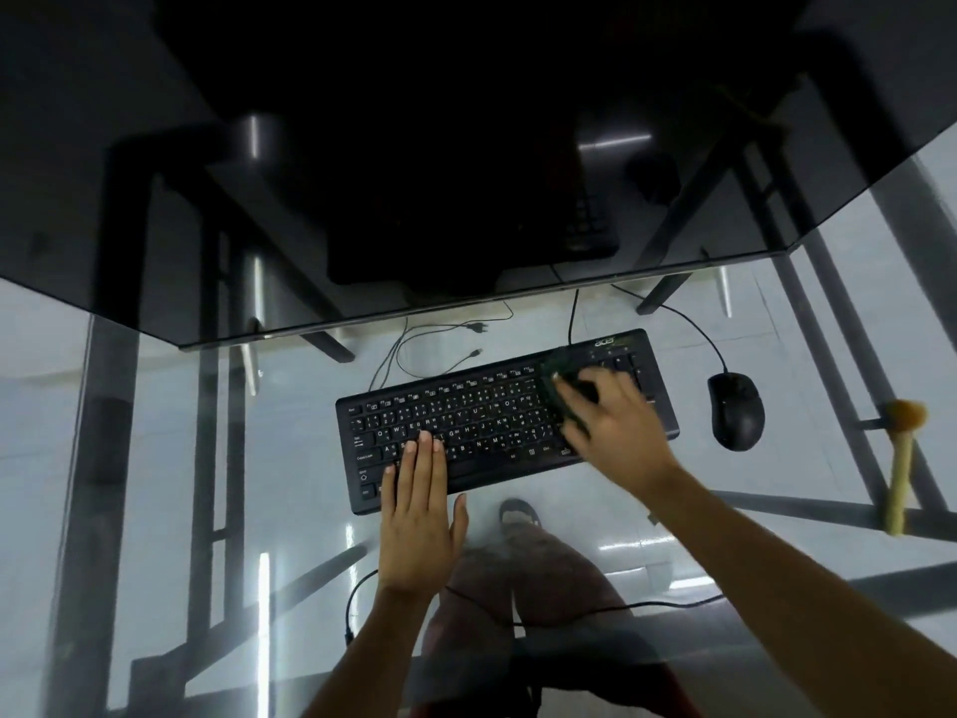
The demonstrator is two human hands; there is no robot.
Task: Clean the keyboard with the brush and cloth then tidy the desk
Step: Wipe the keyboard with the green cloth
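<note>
The black keyboard [497, 417] lay slightly askew on the glass desk [155, 458], its right end further from the person than its left. The left hand [418, 515] rested flat across the keyboard's near-left corner, fingers straight and together, thumb spread out to the side on the glass, gripping nothing. The right hand [611, 422] was over the keyboard's right end, fingers curled down and pressing a dark cloth [556, 375] against the keys there; the hand was blurred. The cloth showed mostly at the hand's far-left side, bunched under the fingertips, just below the keyboard's printed logo.

A black mouse [735, 409] sat on the glass just right of the keyboard, not touching it, its cable running away toward the far side. The brush [901, 469], with a pale handle and tawny bristles, lay well to the right of the keyboard, beyond the mouse, bristle end pointing away from the person. Beyond the keyboard's far edge a dark upper shelf [362, 147] overhung the desk. Through the glass, near the keyboard's front edge, the person's knees and one foot were visible, with loose cables on the floor
</note>
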